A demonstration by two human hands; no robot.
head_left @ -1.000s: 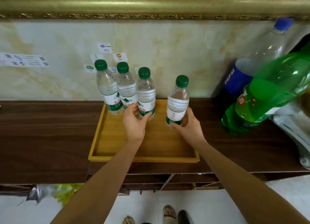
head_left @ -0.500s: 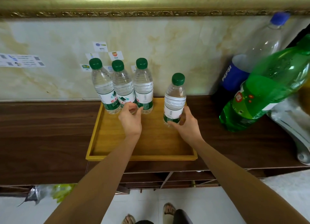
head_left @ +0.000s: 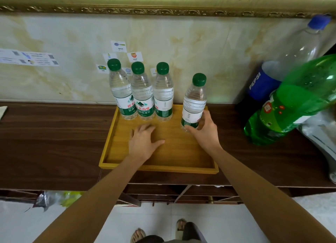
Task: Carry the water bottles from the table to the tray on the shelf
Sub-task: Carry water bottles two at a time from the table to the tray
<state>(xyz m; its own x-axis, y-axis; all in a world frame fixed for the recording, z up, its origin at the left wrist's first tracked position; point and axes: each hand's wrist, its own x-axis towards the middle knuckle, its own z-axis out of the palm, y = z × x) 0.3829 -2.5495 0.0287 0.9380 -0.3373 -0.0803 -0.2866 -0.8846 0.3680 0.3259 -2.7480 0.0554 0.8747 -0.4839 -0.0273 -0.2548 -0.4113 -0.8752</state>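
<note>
Bottles: three lined up at tray [head_left: 116, 152] back; left hand [head_left: 143, 142] now released, withdrawn; right hand [head_left: 204, 133] grasps fourth bottle [head_left: 193, 104], placement nearly complete.

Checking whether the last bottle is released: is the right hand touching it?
Touching. The head view shows the right hand with fingers curled round the lower part of the fourth water bottle.

My head camera looks forward and down, close over the shelf's [head_left: 54, 142] front edge, facing the wall [head_left: 200, 57].
</note>
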